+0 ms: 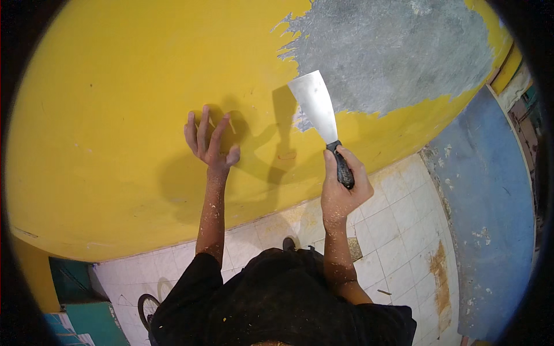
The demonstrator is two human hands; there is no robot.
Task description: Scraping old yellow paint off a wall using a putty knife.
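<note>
A putty knife with a broad metal blade and a black handle is gripped in my right hand. Its blade points up, near the ragged lower left edge of a bare grey patch on the yellow painted wall. Whether the blade touches the wall, I cannot tell. My left hand holds nothing; its fingers are spread at the wall, left of the knife, and their contact with it is unclear. Pale flecks cling to both forearms. Shadows of the hands and knife fall on the yellow paint.
White floor tiles lie below the wall, with brown stains and a small thin scrap. A blue wall with chipped paint stands at the right. At lower left are a bicycle wheel and a green panel.
</note>
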